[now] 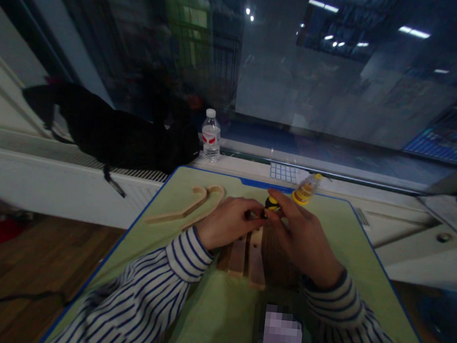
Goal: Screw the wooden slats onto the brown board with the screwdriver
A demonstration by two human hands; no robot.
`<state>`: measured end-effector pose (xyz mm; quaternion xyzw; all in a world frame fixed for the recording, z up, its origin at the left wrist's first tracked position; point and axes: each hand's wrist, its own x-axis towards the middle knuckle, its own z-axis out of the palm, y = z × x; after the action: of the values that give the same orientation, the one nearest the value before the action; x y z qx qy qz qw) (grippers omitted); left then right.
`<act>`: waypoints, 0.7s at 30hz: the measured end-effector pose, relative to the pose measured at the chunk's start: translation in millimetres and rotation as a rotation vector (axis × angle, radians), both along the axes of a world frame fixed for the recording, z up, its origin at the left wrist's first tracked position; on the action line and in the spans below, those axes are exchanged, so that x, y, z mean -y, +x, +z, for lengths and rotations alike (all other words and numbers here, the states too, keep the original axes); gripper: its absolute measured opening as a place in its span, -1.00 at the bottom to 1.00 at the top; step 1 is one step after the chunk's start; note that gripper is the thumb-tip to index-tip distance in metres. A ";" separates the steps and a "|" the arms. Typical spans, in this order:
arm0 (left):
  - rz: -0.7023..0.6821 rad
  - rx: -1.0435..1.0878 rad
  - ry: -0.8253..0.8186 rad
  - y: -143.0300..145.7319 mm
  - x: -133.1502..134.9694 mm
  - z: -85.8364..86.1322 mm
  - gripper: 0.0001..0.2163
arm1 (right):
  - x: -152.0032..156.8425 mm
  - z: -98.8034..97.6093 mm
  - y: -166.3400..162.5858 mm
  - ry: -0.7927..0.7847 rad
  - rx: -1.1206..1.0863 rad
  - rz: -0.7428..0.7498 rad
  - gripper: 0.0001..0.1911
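Both my hands meet over a small wooden assembly [246, 257] of flat slats standing on the green mat [215, 310]. My left hand [227, 221] has its fingers pinched together near a small black and yellow tool [270, 203]. My right hand [301, 235] curls over the top of the wooden piece, its fingers closed at the same tool. What exactly each finger grips is hidden. Striped sleeves cover both forearms.
Two curved wooden pieces [193, 206] lie on the mat at the left. A small glue bottle [306, 190] leans at the mat's far edge. A water bottle [211, 136] and a black bag [115, 128] sit on the sill by the window.
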<state>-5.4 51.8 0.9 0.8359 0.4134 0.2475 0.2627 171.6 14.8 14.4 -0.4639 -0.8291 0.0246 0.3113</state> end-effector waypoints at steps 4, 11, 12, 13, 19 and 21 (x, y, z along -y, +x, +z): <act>-0.017 -0.009 0.017 -1.0 -0.7 -1.3 -0.78 | 0.8 2.0 -0.2 0.006 -0.008 0.002 -0.53; -0.036 -0.018 0.039 -1.5 -0.1 -1.3 -0.79 | 1.7 3.6 -0.5 0.000 0.003 0.023 -0.57; -0.038 -0.020 0.043 -1.4 0.0 -1.4 -0.79 | 1.5 3.1 -0.5 0.000 0.003 0.023 -0.57; -0.039 -0.022 0.048 -1.4 0.0 -1.6 -0.80 | 1.3 2.5 -0.4 0.000 0.003 0.023 -0.57; -0.032 -0.036 0.052 -0.6 0.2 -2.0 -0.81 | -0.4 0.8 -0.7 0.015 0.000 0.021 -0.57; -0.030 -0.037 0.046 -0.4 0.4 -2.0 -0.81 | -0.5 1.2 -0.6 0.011 0.004 0.021 -0.57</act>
<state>-5.8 51.4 -1.1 0.8522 0.3999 0.2374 0.2396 171.0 15.3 15.6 -0.4535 -0.8346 0.0224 0.3120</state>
